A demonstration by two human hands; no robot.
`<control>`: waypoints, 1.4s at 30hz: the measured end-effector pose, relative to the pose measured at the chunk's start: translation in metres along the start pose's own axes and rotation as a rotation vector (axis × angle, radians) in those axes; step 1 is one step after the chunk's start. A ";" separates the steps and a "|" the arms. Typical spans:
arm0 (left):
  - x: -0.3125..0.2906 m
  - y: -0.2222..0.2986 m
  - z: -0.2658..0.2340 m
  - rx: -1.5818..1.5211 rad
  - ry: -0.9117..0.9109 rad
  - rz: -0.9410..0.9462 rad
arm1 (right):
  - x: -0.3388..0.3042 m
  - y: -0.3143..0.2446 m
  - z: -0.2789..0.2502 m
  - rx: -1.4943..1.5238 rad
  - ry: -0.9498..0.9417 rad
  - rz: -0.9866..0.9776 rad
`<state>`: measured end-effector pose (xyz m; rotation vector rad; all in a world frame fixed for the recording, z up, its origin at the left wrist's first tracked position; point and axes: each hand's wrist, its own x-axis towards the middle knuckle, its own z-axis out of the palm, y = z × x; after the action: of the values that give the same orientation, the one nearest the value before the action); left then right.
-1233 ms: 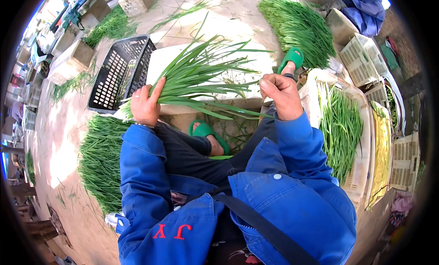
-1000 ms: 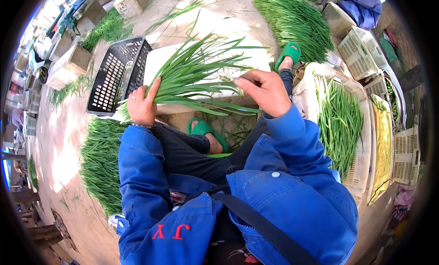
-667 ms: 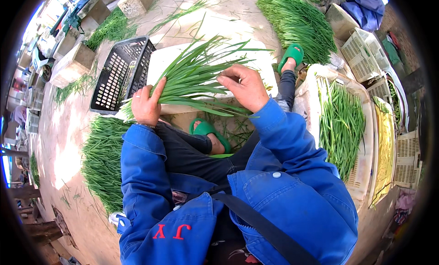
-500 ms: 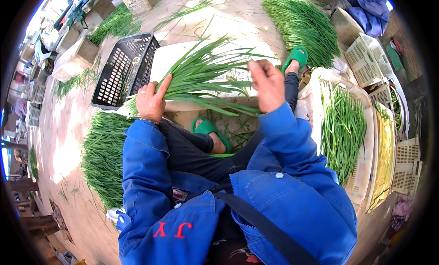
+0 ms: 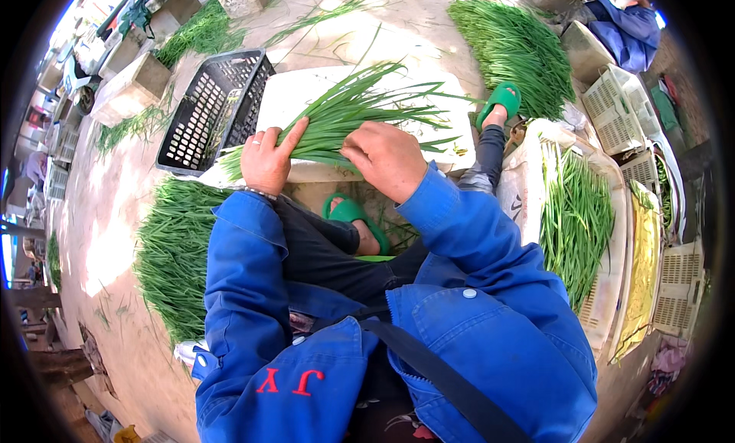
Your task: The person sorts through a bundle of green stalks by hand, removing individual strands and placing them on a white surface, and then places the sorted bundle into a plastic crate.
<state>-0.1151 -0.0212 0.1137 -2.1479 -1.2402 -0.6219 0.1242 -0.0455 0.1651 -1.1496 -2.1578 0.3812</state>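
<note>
A bunch of long green chives [image 5: 344, 106] lies over a white block-like surface [image 5: 285, 97] in front of my knees, its leaf tips fanned toward the far right. My left hand [image 5: 266, 160] is closed round the pale stem end, thumb and forefinger over the top. Bent at the fingers, my right hand [image 5: 389, 160] pinches leaves on the near edge of the bunch, about midway along it. The fingertips of the right hand are partly hidden, so how many leaves they grip does not show.
A black plastic crate [image 5: 200, 114] stands left of the white surface. Chive heaps lie at my left [image 5: 172, 259] and at the far right [image 5: 513, 53]. On my right, a lined crate [image 5: 593, 290] holds more chives [image 5: 574, 221]. A person in blue [image 5: 624, 34] sits farther off.
My right hand has come left and down from beyond the leaves to the bunch, and its fingers have closed on leaves there. The left hand keeps its hold.
</note>
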 end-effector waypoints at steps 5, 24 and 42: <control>-0.004 0.000 0.001 -0.019 -0.025 0.009 | -0.008 0.003 -0.002 0.523 0.072 0.119; -0.006 -0.004 -0.002 -0.172 -0.030 -0.080 | -0.017 0.045 -0.112 0.501 0.393 0.321; -0.010 -0.014 -0.043 -0.071 -0.006 0.025 | 0.024 0.091 -0.095 0.991 0.551 0.442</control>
<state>-0.1370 -0.0507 0.1415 -2.2214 -1.2097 -0.6578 0.2349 0.0217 0.1975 -0.9437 -0.9798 1.0365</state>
